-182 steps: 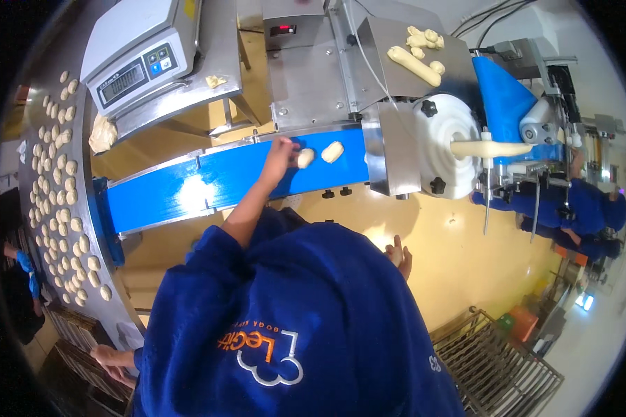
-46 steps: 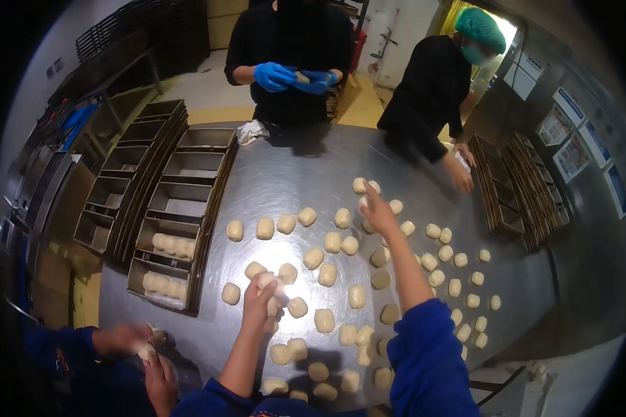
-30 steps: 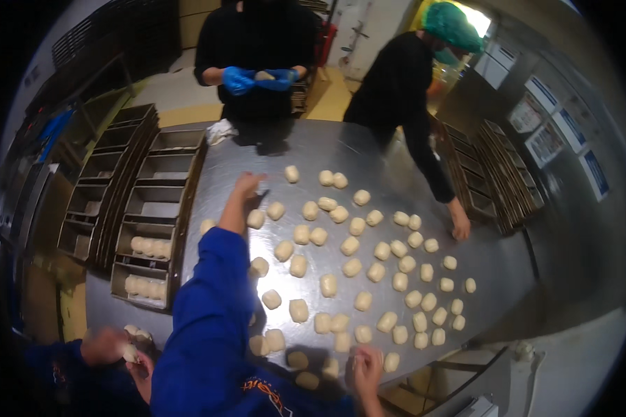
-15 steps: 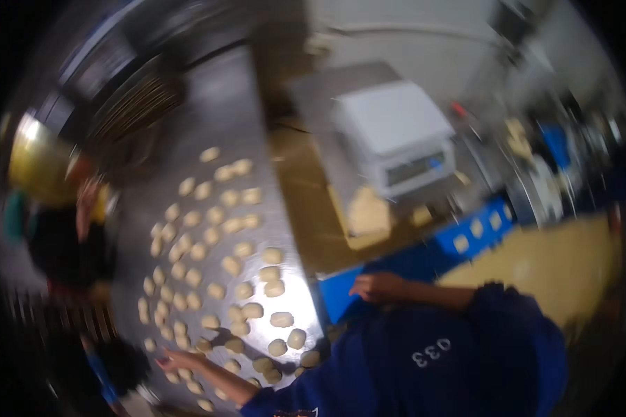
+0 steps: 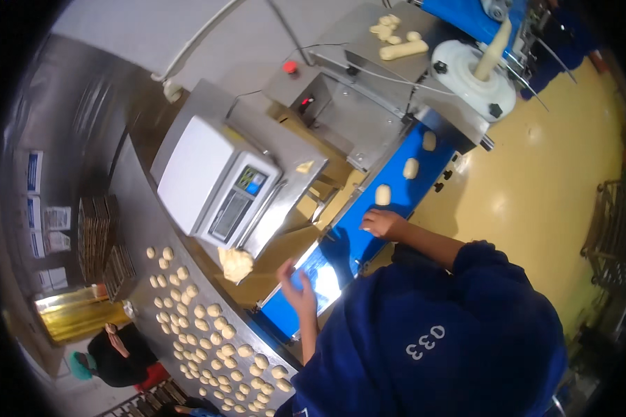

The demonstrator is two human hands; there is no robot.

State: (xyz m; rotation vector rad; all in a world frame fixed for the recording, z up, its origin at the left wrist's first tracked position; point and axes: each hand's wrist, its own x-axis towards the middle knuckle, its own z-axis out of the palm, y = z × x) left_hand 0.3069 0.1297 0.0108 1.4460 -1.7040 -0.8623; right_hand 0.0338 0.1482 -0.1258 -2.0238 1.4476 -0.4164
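Note:
A blue conveyor belt (image 5: 348,240) runs diagonally before me. Spaced along its upper part are a few pale dough pieces, the closest being a short dough roll (image 5: 383,194). Just below that roll, my right hand (image 5: 384,224) is over the belt with fingers bent together; anything inside them is hidden. My left hand (image 5: 299,290) is at the belt's lower left part, fingers apart and holding nothing. To its left, many rounded dough pieces (image 5: 200,324) lie in loose rows on a steel table (image 5: 177,243).
A white scale (image 5: 212,182) stands on a steel stand, with a dough lump (image 5: 236,264) at its corner. Beyond the belt is a machine with a white round plate (image 5: 466,87) and a dough rope. Another person (image 5: 122,354) is beyond the table at lower left.
The view has swung to the right. My left hand has gone from above the dough pieces on the table to the belt. My right hand is still by the belt, now close to a dough roll.

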